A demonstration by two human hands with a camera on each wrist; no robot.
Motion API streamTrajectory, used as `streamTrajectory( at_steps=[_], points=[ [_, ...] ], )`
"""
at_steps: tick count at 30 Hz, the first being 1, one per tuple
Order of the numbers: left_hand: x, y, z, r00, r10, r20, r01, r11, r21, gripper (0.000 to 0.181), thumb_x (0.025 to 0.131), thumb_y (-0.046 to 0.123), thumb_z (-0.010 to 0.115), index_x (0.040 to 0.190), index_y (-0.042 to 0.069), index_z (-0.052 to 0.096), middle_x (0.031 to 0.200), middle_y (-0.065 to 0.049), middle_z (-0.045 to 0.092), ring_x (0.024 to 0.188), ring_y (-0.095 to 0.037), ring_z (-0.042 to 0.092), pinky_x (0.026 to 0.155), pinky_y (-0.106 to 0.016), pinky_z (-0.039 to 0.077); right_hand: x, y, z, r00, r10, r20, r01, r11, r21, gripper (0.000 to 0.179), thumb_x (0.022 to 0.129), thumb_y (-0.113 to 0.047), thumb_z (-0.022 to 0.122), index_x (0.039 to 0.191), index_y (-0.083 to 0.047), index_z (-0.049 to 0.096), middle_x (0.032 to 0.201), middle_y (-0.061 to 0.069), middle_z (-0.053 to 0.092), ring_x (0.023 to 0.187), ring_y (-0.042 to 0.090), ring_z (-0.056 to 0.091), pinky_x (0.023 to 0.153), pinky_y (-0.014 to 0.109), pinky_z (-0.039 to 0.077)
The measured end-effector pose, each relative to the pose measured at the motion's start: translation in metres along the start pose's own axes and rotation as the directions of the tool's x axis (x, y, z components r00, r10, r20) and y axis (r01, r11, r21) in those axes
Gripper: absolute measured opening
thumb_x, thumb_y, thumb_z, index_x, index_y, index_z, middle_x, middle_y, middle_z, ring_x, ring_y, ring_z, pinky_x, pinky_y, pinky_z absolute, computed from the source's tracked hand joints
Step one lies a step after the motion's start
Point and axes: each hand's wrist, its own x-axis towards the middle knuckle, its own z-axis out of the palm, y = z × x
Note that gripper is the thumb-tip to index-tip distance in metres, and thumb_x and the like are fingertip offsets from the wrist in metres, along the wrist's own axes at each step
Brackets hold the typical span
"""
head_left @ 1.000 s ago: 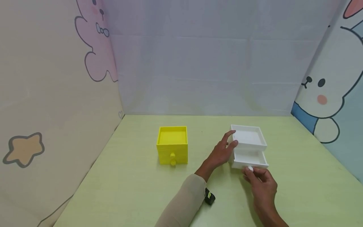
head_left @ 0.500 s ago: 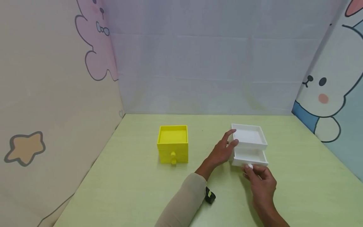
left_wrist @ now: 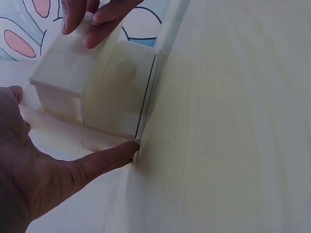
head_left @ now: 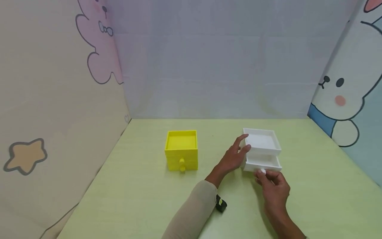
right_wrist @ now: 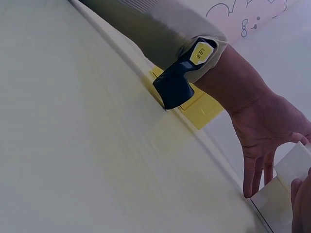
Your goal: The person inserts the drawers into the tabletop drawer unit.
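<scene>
A white two-drawer box stands on the right part of the table, its tray-like top hollow. Its upper drawer is partly pulled out, with nothing visible inside. My right hand pinches that drawer's white knob between thumb and fingers. Spread along the box's left side, my left hand presses it with extended fingers. In the left wrist view the lower drawer sits flush in the box, its round knob untouched. The right wrist view catches fingers of the right hand at its edge.
A yellow box with two front knobs stands to the left of the white one, both its drawers in. The left wrist wears a black camera mount. Cartoon-printed walls bound the pale green table at the sides, a plain sheet behind.
The right hand has pushed the upper drawer a little further into the white box. The left hand has kept its place on the box's side. The head view has shifted slightly.
</scene>
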Motion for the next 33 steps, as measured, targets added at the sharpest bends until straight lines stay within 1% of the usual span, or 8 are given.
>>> streamTrajectory(
  at_steps=[3,7,10,13,20,24,29,33],
  points=[
    [0.0,0.001,-0.001,1.0,0.009,0.008,-0.009,1.0,-0.018,0.046,0.1,0.06,0.041,0.145,0.06,0.029,0.144,-0.004,0.052,0.129,-0.023,0.052,0.09,-0.047,0.049,0.001,-0.001,0.001,1.0,-0.001,-0.006,0.001,1.0,-0.019,0.017,0.085,0.009,0.072,0.091,0.008,0.057,0.074,0.001,0.069,0.066,0.009,0.071,0.063,0.023,0.057],
    [-0.003,-0.001,-0.004,1.0,-0.001,0.001,0.001,1.0,-0.015,0.045,0.1,0.059,0.042,0.144,0.061,0.03,0.144,-0.004,0.052,0.131,-0.023,0.05,0.092,-0.049,0.048,0.0,0.002,0.005,1.0,0.008,-0.004,-0.008,1.0,-0.028,0.02,0.085,0.008,0.073,0.093,0.009,0.056,0.074,0.001,0.069,0.066,0.009,0.071,0.063,0.022,0.057],
    [-0.006,-0.004,-0.006,1.0,-0.011,-0.002,0.011,1.0,-0.012,0.045,0.101,0.058,0.042,0.144,0.06,0.03,0.144,-0.004,0.052,0.131,-0.024,0.05,0.092,-0.05,0.048,-0.002,0.006,0.007,1.0,0.009,-0.003,-0.009,1.0,-0.028,0.021,0.085,0.008,0.073,0.094,0.01,0.055,0.075,0.0,0.069,0.066,0.009,0.071,0.062,0.022,0.057],
    [-0.007,-0.004,-0.006,1.0,-0.006,0.006,0.006,1.0,-0.015,0.046,0.101,0.057,0.042,0.146,0.058,0.03,0.145,-0.005,0.051,0.131,-0.025,0.05,0.092,-0.05,0.048,-0.002,0.008,0.007,1.0,-0.004,-0.004,0.004,0.999,-0.032,0.021,0.085,0.008,0.073,0.094,0.01,0.055,0.075,0.001,0.069,0.066,0.009,0.071,0.061,0.022,0.057],
    [0.001,0.002,-0.003,1.0,0.023,0.015,-0.022,1.0,-0.019,0.047,0.101,0.058,0.041,0.146,0.057,0.03,0.144,-0.004,0.052,0.128,-0.024,0.052,0.089,-0.046,0.05,0.006,0.002,0.006,0.999,-0.044,-0.003,0.043,0.998,-0.041,0.021,0.086,0.007,0.072,0.097,0.011,0.054,0.075,0.001,0.069,0.067,0.008,0.07,0.061,0.022,0.057],
    [0.005,0.005,-0.002,0.999,0.034,0.01,-0.034,0.999,-0.017,0.047,0.1,0.059,0.041,0.146,0.057,0.03,0.144,-0.003,0.052,0.129,-0.024,0.051,0.09,-0.047,0.049,0.01,-0.001,0.007,0.998,-0.056,-0.012,0.056,0.998,-0.036,0.022,0.086,0.006,0.073,0.097,0.012,0.055,0.075,0.0,0.069,0.067,0.007,0.07,0.062,0.022,0.057],
    [0.002,0.004,-0.002,1.0,0.015,0.014,-0.015,1.0,-0.004,0.047,0.101,0.057,0.041,0.147,0.056,0.03,0.144,-0.003,0.052,0.129,-0.024,0.051,0.09,-0.047,0.049,0.009,0.002,0.007,0.999,-0.031,-0.025,0.03,0.998,-0.064,0.022,0.086,0.004,0.073,0.098,0.01,0.056,0.075,-0.002,0.069,0.066,0.006,0.07,0.062,0.021,0.056],
    [-0.001,0.003,-0.003,1.0,0.011,0.016,-0.012,1.0,0.004,0.048,0.102,0.056,0.041,0.148,0.054,0.03,0.143,-0.006,0.052,0.126,-0.026,0.053,0.089,-0.045,0.05,0.008,0.005,0.008,0.999,-0.028,-0.029,0.027,0.998,-0.05,0.022,0.086,0.004,0.073,0.098,0.009,0.056,0.075,-0.002,0.069,0.066,0.006,0.07,0.062,0.021,0.056]
  ],
)
